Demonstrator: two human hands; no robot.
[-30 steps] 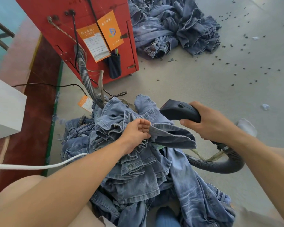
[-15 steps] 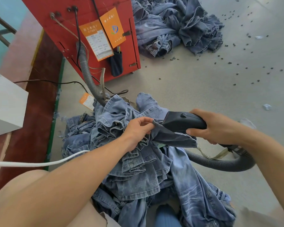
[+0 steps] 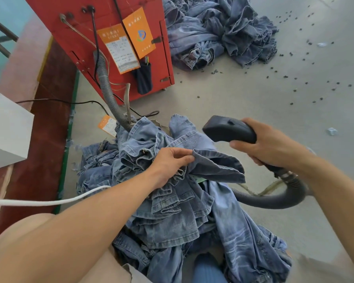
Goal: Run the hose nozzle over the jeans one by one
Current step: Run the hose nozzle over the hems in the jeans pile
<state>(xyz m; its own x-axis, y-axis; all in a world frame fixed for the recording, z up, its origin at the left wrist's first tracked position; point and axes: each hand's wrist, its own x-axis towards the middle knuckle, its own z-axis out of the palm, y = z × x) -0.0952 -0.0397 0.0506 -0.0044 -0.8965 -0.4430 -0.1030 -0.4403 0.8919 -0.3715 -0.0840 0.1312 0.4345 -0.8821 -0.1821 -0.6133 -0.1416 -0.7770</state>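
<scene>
Head view, from left to right: one white box [image 3: 7, 129] sits at the left edge, and one white cord [image 3: 49, 201] runs from that edge toward the near denim. One red cabinet [image 3: 110, 48] stands at upper left, carrying two orange tags [image 3: 129, 43] and a dark pouch [image 3: 144, 78]; a third orange tag [image 3: 107, 125] lies on the floor [image 3: 253, 103] below it. One grey ribbed hose [image 3: 106, 92] drops from the cabinet into the near heap of jeans [image 3: 172, 211], which fills the lower middle. A second pile of jeans [image 3: 219, 31] lies at the top, well apart, with many small dark bits scattered on the floor to its right.

Two hands are in view. The left hand [image 3: 168, 164] pinches a folded edge at the top of the near heap, fingers curled on the cloth. Just right of it, the right hand [image 3: 268, 147] grips the black hose nozzle [image 3: 229, 129], fingers wrapped round its handle. The nozzle head hangs just above and beside the pinched denim; whether it touches cannot be told. The hose loops behind the right wrist and back under the heap.
</scene>
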